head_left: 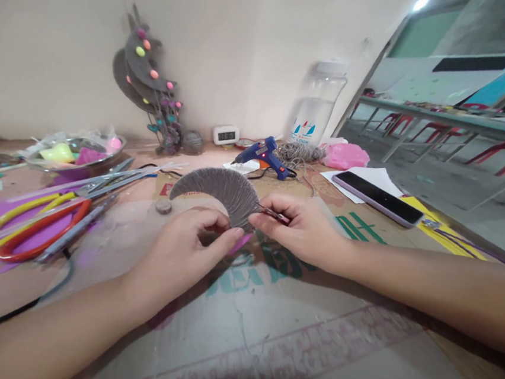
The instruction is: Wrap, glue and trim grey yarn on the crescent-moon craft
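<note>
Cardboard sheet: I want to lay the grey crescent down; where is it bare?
Bare cardboard lies between the forearms, below the left hand and right hand holding the crescent. A smaller patch sits between right hand and phone. Crowded: left by the hoops, back by the glue gun.

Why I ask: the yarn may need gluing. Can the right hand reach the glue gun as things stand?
Probably yes: the glue gun stands just beyond the right hand, nothing between them. But that hand pinches a thin tool at the grey crescent, so it must let go first.
</note>
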Demonstrator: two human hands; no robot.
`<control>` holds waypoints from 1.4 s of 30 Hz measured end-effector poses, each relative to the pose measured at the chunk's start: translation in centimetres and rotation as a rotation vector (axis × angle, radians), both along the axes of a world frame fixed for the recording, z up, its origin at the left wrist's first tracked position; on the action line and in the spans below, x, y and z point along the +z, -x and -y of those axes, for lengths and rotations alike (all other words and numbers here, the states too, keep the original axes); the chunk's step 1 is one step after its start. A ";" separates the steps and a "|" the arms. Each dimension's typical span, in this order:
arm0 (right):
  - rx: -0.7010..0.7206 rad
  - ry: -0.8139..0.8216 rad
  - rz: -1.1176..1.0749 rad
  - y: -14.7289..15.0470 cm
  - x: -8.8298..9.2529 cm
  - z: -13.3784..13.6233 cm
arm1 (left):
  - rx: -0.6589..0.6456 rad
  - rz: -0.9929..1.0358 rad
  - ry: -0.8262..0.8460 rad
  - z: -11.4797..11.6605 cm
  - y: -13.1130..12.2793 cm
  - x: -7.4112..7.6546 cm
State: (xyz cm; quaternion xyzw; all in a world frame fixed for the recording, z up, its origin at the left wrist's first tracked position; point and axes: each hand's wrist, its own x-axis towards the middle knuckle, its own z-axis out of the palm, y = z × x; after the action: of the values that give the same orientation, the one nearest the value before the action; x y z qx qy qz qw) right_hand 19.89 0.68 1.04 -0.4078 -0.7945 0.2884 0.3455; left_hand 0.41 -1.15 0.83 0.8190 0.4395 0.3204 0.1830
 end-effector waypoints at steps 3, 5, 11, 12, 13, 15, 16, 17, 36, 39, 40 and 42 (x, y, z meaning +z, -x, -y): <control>-0.015 -0.003 -0.001 -0.1 0.0 -0.1 | -0.061 0.007 0.002 -0.1 0.2 -0.2; -0.024 0.002 -0.019 -0.1 0.1 -0.3 | -0.075 0.013 0.024 -0.2 0.3 -0.3; -0.040 -0.002 -0.094 -0.2 0.4 -0.4 | 0.060 0.098 0.059 0.0 0.4 -0.1; -0.041 0.001 -0.096 -0.2 0.4 -0.4 | 0.084 0.109 0.054 0.0 0.5 -0.1; -0.042 0.008 -0.100 -0.2 0.4 -0.4 | 0.102 0.114 0.051 0.0 0.5 0.0; -0.037 0.034 -0.113 -0.2 0.3 -0.4 | 0.126 0.117 0.052 -0.1 0.5 -0.1; -0.034 0.048 -0.125 -0.2 0.3 -0.4 | 0.134 0.120 0.057 -0.2 0.6 -0.2; -0.030 0.059 -0.141 -0.2 0.3 -0.4 | 0.143 0.134 0.058 -0.3 0.6 -0.4; 0.039 0.237 -0.215 -0.2 0.0 -0.7 | -0.051 0.052 0.070 0.3 0.3 0.0; 0.075 0.247 -0.226 -0.2 -0.2 -0.8 | -0.063 0.064 0.082 0.4 0.4 0.2; 0.080 0.246 -0.227 -0.3 -0.2 -0.8 | -0.074 0.071 0.092 0.3 0.5 0.2; 0.077 0.241 -0.217 -0.3 -0.2 -0.7 | -0.093 0.084 0.117 0.3 0.5 0.2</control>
State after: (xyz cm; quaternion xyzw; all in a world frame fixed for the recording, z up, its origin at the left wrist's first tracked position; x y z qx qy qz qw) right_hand 20.15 1.40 0.85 -0.3820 -0.7273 0.4367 0.3666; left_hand -0.08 -1.40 1.08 0.8123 0.4110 0.3193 0.2633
